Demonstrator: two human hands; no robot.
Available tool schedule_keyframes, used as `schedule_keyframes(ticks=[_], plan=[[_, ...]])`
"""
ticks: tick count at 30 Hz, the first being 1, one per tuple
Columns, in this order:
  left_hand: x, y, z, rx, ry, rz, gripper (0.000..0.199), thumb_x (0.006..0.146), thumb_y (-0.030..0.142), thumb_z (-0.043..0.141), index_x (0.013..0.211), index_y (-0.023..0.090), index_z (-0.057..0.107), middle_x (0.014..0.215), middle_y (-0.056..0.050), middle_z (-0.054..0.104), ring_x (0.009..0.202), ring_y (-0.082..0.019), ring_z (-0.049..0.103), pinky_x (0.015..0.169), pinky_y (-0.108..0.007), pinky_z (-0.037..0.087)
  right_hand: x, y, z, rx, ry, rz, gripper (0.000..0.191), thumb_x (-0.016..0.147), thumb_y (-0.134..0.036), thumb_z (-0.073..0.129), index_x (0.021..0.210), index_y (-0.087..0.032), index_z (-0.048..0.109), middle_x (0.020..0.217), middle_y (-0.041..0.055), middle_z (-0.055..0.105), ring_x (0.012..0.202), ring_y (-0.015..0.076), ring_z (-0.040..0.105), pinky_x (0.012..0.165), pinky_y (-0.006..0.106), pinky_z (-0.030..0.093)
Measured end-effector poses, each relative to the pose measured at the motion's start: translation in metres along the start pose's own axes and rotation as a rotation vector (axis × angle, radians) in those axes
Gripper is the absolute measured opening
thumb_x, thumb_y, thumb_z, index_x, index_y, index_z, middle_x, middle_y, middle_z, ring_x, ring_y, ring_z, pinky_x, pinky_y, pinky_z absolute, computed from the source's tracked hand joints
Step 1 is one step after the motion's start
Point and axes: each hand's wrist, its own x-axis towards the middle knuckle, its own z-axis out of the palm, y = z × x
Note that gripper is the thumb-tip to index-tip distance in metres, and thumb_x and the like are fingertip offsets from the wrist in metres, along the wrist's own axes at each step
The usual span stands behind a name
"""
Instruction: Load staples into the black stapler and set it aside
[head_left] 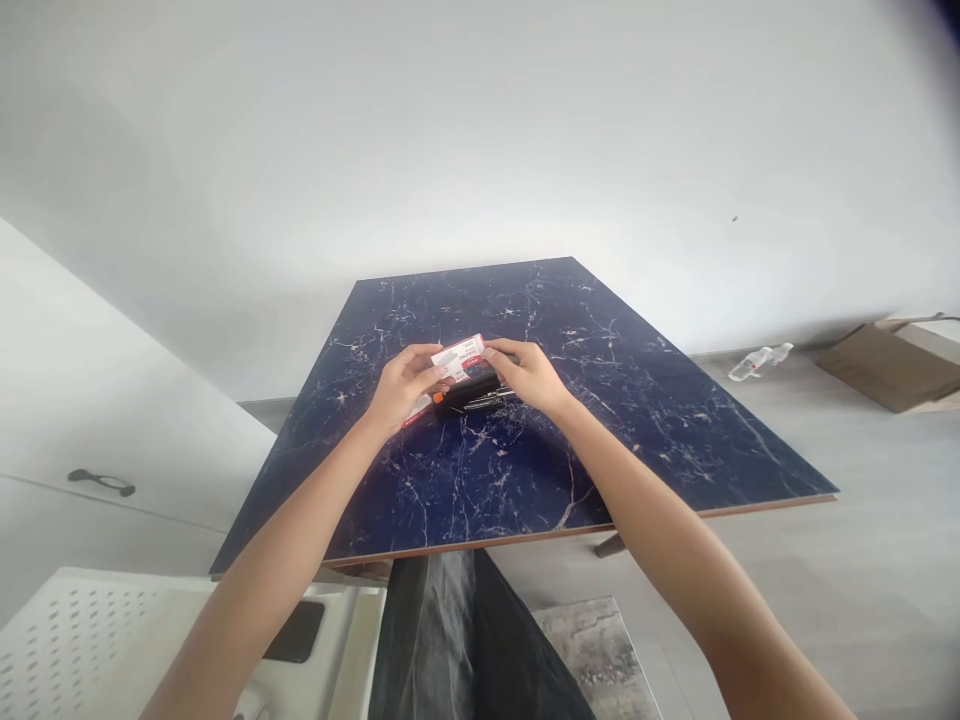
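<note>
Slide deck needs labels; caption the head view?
Head view: both hands hold a small red-and-white box above a dark blue marble-patterned table.

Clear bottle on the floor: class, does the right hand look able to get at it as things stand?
Probably not: the right hand grips the red-and-white packet over the table, and the bottle lies beyond the table's right edge.

Seems a home room: marbled table (495, 480), handled white cabinet (112, 420).
</note>
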Motion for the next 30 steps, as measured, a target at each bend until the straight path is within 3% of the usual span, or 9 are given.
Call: schedule_keyframes(ticks=[4, 8, 12, 15, 19, 30], plan=[[-0.002, 0.0, 0.003, -0.063, -0.049, -0.022, 0.042, 0.078, 0.033, 0.082, 0.114, 0.022, 0.063, 0.111, -0.008, 0.073, 0.08, -0.018, 0.074, 0.077, -0.031, 0.062, 0.001, 0.005, 0.003, 0.188, -0.013, 0.052, 0.044, 0.092, -0.054, 0.056, 0.113, -0.02, 0.073, 0.073, 0.0013, 0.061, 0.053, 0.0101, 0.04, 0.048, 0.024, 0.031], [-0.004, 0.001, 0.007, -0.13, -0.052, -0.049, 0.043, 0.079, 0.03, 0.081, 0.118, 0.023, 0.063, 0.108, -0.006, 0.074, 0.082, -0.017, 0.075, 0.077, -0.028, 0.061, 0.001, 0.003, 0.008, 0.309, -0.031, 0.04, 0.049, 0.091, -0.058, 0.056, 0.114, -0.018, 0.072, 0.075, 0.0014, 0.059, 0.052, 0.0088, 0.037, 0.046, 0.024, 0.03], [-0.005, 0.004, 0.01, -0.174, -0.055, -0.058, 0.045, 0.078, 0.029, 0.082, 0.12, 0.023, 0.065, 0.107, -0.007, 0.074, 0.082, -0.017, 0.075, 0.077, -0.026, 0.062, -0.002, -0.004, 0.011, 0.249, -0.02, -0.003, 0.05, 0.094, -0.058, 0.052, 0.121, -0.019, 0.069, 0.078, 0.002, 0.062, 0.053, 0.0093, 0.041, 0.048, 0.024, 0.034], [-0.004, 0.004, 0.012, -0.215, -0.026, -0.057, 0.046, 0.08, 0.029, 0.081, 0.122, 0.022, 0.065, 0.105, -0.007, 0.075, 0.081, -0.016, 0.075, 0.075, -0.024, 0.062, -0.005, -0.011, 0.012, 0.154, 0.087, -0.064, 0.049, 0.093, -0.053, 0.056, 0.129, -0.021, 0.063, 0.081, 0.002, 0.064, 0.06, 0.0119, 0.049, 0.056, 0.025, 0.043], [-0.004, 0.002, 0.015, -0.247, 0.004, -0.067, 0.046, 0.082, 0.034, 0.079, 0.124, 0.024, 0.063, 0.104, -0.006, 0.076, 0.086, -0.017, 0.076, 0.078, -0.024, 0.062, -0.008, -0.017, 0.015, 0.079, 0.209, -0.106, 0.042, 0.09, -0.051, 0.061, 0.116, -0.018, 0.067, 0.082, 0.0033, 0.064, 0.07, 0.0151, 0.056, 0.066, 0.028, 0.048], [-0.005, 0.003, 0.012, -0.267, 0.024, -0.072, 0.048, 0.084, 0.036, 0.077, 0.128, 0.026, 0.06, 0.103, -0.004, 0.076, 0.087, -0.016, 0.075, 0.082, -0.025, 0.062, -0.01, -0.021, 0.019, 0.176, 0.111, -0.054, 0.05, 0.087, -0.045, 0.065, 0.129, -0.018, 0.065, 0.076, -0.0002, 0.061, 0.061, 0.0118, 0.051, 0.062, 0.028, 0.048]])
